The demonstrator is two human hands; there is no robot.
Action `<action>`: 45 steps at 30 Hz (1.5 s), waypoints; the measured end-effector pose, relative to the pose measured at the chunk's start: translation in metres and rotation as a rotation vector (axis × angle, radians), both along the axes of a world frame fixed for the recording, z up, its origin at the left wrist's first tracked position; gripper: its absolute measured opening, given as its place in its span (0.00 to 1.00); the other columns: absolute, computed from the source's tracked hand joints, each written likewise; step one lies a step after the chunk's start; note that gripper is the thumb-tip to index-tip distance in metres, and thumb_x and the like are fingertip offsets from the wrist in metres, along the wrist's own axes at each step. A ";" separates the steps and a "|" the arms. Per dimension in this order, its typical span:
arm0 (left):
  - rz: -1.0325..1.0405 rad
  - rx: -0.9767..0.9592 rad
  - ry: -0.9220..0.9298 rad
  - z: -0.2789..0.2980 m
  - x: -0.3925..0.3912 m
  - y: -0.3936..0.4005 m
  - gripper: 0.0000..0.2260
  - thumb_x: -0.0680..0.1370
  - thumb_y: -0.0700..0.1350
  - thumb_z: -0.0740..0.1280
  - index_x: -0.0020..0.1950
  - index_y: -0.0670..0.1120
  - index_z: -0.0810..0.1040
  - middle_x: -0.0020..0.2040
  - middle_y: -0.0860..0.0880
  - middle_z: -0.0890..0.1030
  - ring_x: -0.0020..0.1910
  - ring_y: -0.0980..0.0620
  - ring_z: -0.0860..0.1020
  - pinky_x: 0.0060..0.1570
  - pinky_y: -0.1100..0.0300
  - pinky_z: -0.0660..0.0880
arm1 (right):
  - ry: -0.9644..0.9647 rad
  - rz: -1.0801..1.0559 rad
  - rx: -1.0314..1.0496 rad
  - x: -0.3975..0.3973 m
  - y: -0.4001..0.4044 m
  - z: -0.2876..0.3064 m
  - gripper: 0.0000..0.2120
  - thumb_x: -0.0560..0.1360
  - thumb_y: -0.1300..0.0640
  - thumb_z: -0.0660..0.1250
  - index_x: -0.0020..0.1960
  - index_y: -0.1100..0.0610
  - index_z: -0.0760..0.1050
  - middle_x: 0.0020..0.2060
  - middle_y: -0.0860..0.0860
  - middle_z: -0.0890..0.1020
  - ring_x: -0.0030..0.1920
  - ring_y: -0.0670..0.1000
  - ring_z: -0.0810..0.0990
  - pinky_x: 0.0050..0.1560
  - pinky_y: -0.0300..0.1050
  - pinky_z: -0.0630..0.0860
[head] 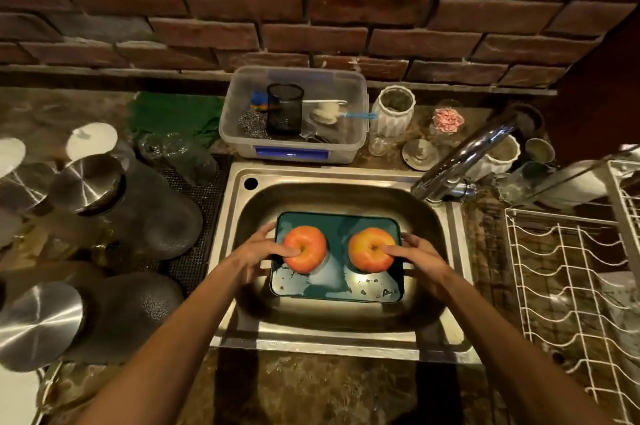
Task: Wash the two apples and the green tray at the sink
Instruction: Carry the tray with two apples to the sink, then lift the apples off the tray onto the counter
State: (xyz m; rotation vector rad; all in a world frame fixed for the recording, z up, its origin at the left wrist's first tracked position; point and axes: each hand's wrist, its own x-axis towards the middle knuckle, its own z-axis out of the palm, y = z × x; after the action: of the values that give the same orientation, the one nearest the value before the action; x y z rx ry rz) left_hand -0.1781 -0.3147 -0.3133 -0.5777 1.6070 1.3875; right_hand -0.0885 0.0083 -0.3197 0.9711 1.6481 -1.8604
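Note:
A green tray (337, 289) sits flat in the steel sink (311, 327), wet with droplets. Two red-orange apples rest on it, stems up: the left apple (308, 260) and the right apple (367, 256). My left hand (258, 251) grips the tray's left edge, its thumb pressing on the left apple. My right hand (419, 256) grips the tray's right edge, its thumb on the right apple. No water runs from the tap.
A chrome tap (460, 161) angles in from the sink's back right. A clear plastic tub (294, 112) with scrubbers stands behind the sink. White jars (394, 109) sit at the back right, a wire dish rack (571, 268) at right, lidded dark jars (138, 216) at left.

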 end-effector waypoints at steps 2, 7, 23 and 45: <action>0.021 0.016 -0.018 -0.013 -0.003 0.002 0.47 0.65 0.37 0.81 0.78 0.56 0.62 0.63 0.49 0.75 0.62 0.45 0.75 0.62 0.43 0.73 | -0.017 -0.005 0.001 -0.002 0.000 -0.016 0.47 0.68 0.57 0.79 0.80 0.60 0.58 0.73 0.59 0.70 0.68 0.60 0.74 0.68 0.63 0.72; 0.036 0.010 -0.030 -0.043 -0.007 0.008 0.47 0.66 0.34 0.80 0.80 0.54 0.61 0.71 0.44 0.74 0.67 0.43 0.73 0.60 0.50 0.73 | -0.041 -0.033 0.015 -0.006 0.001 -0.045 0.38 0.67 0.57 0.79 0.74 0.58 0.69 0.60 0.52 0.80 0.59 0.54 0.80 0.59 0.55 0.77; 0.050 0.029 -0.056 -0.098 -0.014 0.012 0.46 0.68 0.30 0.78 0.80 0.52 0.61 0.72 0.42 0.73 0.67 0.39 0.74 0.60 0.46 0.76 | -0.090 -0.050 0.027 -0.013 0.005 -0.091 0.35 0.70 0.62 0.77 0.74 0.60 0.68 0.59 0.52 0.81 0.49 0.43 0.80 0.41 0.37 0.74; -0.298 -0.238 0.422 -0.076 -0.005 0.009 0.48 0.64 0.44 0.84 0.79 0.52 0.62 0.77 0.47 0.62 0.74 0.46 0.64 0.72 0.46 0.68 | 0.235 0.386 0.399 -0.018 0.004 -0.056 0.43 0.64 0.60 0.83 0.75 0.54 0.69 0.73 0.51 0.68 0.74 0.54 0.66 0.72 0.49 0.66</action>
State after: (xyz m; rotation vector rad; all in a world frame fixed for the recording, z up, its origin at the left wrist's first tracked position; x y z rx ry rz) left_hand -0.1835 -0.3062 -0.3897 -0.1689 2.1184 1.1500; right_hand -0.1066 0.0119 -0.3752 0.5307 2.2225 -1.4591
